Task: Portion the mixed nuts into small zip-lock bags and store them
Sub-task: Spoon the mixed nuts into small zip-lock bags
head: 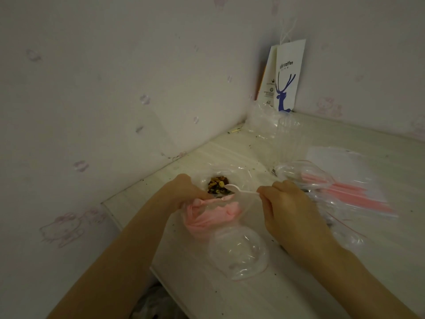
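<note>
Nearest, left hand [184,192] grips the zip-lock bag [239,254] open; right hand [289,203] pinches the spoon [232,187]: I'd scoop nuts [217,184] level.

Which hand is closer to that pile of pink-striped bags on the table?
Right. The right hand, pinching the white spoon, sits just beside the pile of bags. The left hand is farther off, beyond the nuts, gripping a pink bag.
</note>
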